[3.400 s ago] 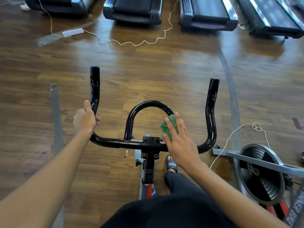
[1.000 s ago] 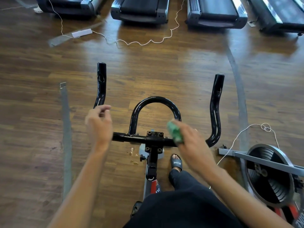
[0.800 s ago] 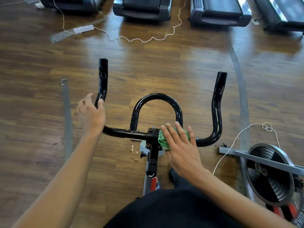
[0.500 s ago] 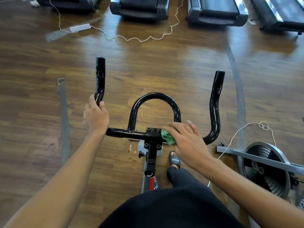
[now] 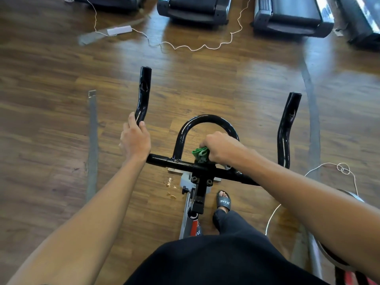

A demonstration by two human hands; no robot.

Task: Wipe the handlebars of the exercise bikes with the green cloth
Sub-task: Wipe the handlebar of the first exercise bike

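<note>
Now your left hand (image 5: 134, 138) grips the glossy black tubular metal handlebars (image 5: 164, 160) in the middle left of the frame, at the bend where the left horn (image 5: 144, 95) begins to rise. Its fingers are curled round the tube, and the tube passes between the thumb and the forefinger.

Your right hand (image 5: 221, 148) is in the centre of the frame and is closed like a fist, with the knuckles up. Its fingers are curled tight and pinch the small crumpled green cloth (image 5: 200, 154); only a folded edge shows at the left side of the fist. The cloth sits inside the rounded centre loop (image 5: 205, 118), just above the crossbar and the black clamp (image 5: 202, 173). I cannot tell if it touches the right leg of the loop, because your hand hides that part. The right horn (image 5: 287, 124) stands well apart from this hand, at the right of the frame.

Under the bike is a brown wooden plank floor (image 5: 205, 79). Black treadmill ends (image 5: 193, 7) line the upper edge, and a thin white cable (image 5: 185, 46) lies in waves before them, joined to a white rectangular power strip (image 5: 119, 30) at the upper left. A grey strip of tape (image 5: 92, 140) runs down the left side. Below the clamp your foot wears a black slide sandal (image 5: 223, 200) with white letters.
</note>
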